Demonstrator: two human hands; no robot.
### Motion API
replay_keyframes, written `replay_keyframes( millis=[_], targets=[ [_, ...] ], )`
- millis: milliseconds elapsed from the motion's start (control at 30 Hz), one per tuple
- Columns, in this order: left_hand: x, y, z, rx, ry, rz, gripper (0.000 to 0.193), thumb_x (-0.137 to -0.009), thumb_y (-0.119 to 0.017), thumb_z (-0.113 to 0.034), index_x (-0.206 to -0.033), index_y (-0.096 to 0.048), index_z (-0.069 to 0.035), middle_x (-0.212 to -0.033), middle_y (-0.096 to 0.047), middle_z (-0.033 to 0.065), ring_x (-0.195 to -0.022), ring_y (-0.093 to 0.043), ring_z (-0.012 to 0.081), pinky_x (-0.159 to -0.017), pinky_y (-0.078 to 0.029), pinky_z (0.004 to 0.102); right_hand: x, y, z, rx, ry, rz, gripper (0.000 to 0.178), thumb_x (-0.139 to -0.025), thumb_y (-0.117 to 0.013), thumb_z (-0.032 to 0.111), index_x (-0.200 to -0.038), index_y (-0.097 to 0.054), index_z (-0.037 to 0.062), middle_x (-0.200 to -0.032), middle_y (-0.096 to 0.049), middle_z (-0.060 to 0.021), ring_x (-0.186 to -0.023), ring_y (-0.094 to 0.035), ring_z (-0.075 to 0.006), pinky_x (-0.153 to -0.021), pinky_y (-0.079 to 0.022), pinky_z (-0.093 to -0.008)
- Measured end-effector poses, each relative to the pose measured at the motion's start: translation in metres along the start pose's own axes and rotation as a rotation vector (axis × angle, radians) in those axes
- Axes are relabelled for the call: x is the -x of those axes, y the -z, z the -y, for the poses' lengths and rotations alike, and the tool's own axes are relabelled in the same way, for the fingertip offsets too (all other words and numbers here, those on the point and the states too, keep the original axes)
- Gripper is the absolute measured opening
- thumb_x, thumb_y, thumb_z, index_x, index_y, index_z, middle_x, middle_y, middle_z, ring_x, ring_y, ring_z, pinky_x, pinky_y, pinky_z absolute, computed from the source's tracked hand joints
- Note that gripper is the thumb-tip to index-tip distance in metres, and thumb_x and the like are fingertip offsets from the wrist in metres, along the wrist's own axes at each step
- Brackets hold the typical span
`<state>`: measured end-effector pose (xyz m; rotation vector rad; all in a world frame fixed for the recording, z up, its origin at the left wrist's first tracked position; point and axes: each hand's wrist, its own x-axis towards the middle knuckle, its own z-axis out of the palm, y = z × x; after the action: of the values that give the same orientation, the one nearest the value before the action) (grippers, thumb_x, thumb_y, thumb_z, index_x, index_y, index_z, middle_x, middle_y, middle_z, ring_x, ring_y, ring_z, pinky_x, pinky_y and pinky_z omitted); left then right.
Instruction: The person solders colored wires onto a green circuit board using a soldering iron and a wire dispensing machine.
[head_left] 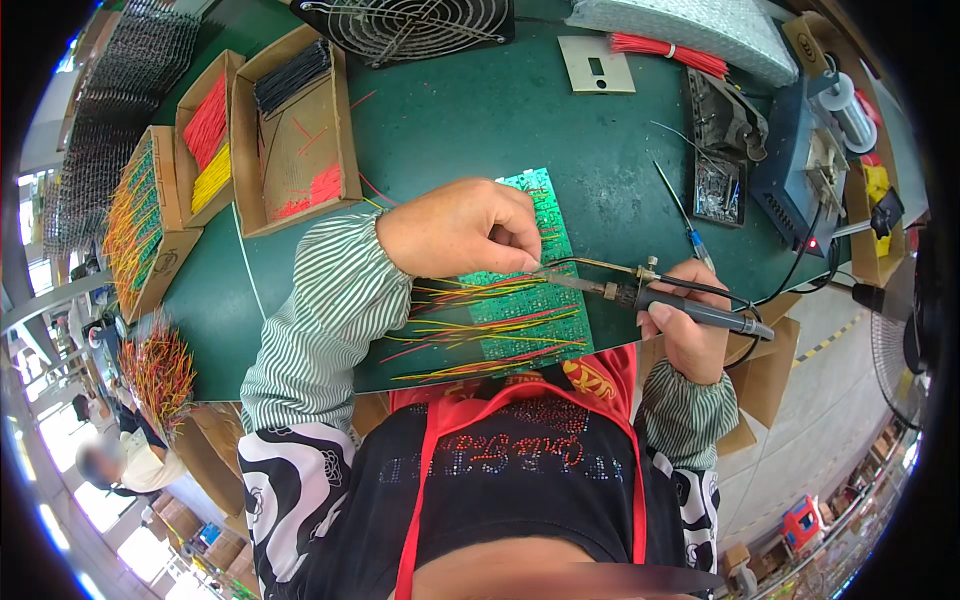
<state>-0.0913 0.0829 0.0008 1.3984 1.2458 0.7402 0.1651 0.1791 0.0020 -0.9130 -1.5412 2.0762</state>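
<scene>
A green circuit board panel (545,220) lies on the green work table in front of me. Rows of red and yellow wires (480,330) run from it toward the left. Over the board's left side, my left hand (465,228) is closed in a pinch near the iron's tip; what its fingertips hold is hidden. My right hand (690,320) grips a soldering iron (700,308) with a dark handle and a thin feed tube along it. The iron points left, its tip by the left fingertips above the board.
Cardboard trays of red, yellow and black wires (290,130) stand at the left, beside a box of wired boards (140,230). A fan (410,25) sits at the back. At right are a blue soldering station (795,165), a blue-handled screwdriver (690,225) and a metal parts tray (720,190).
</scene>
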Motion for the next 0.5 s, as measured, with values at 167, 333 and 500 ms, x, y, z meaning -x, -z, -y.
replay_keyframes(
  millis=[167,333,500],
  targets=[
    [-0.0005,0.0016,0.0020,-0.004,-0.015,0.055,0.013,-0.074,-0.063,-0.014,-0.076,-0.063,-0.002,-0.069,-0.054,0.0055,-0.060,-0.053,0.0127,-0.055,-0.043,0.0260,-0.0004,0.0001,0.0007,0.024,-0.003,0.017,0.015,-0.070,-0.060,0.002,-0.079,-0.049,-0.0031,-0.064,-0.058,-0.0114,-0.052,-0.056,-0.0122,-0.047,-0.046,-0.0225],
    [-0.0016,0.0033,0.0027,-0.032,-0.031,0.092,0.012,-0.074,-0.063,-0.013,-0.076,-0.063,-0.002,-0.069,-0.055,0.0052,-0.061,-0.054,0.0122,-0.055,-0.043,0.0256,0.0007,0.0023,-0.0002,0.013,0.015,0.030,0.015,-0.070,-0.060,0.002,-0.079,-0.049,-0.0032,-0.064,-0.058,-0.0117,-0.051,-0.055,-0.0122,-0.047,-0.046,-0.0227],
    [-0.0017,0.0060,0.0041,-0.025,-0.047,0.114,0.011,-0.074,-0.063,-0.012,-0.077,-0.064,-0.002,-0.070,-0.055,0.0045,-0.062,-0.054,0.0115,-0.055,-0.043,0.0251,-0.0010,0.0060,0.0041,0.021,0.012,0.039,0.015,-0.070,-0.060,0.002,-0.080,-0.049,-0.0034,-0.064,-0.058,-0.0118,-0.051,-0.055,-0.0125,-0.047,-0.046,-0.0226]
  ],
)
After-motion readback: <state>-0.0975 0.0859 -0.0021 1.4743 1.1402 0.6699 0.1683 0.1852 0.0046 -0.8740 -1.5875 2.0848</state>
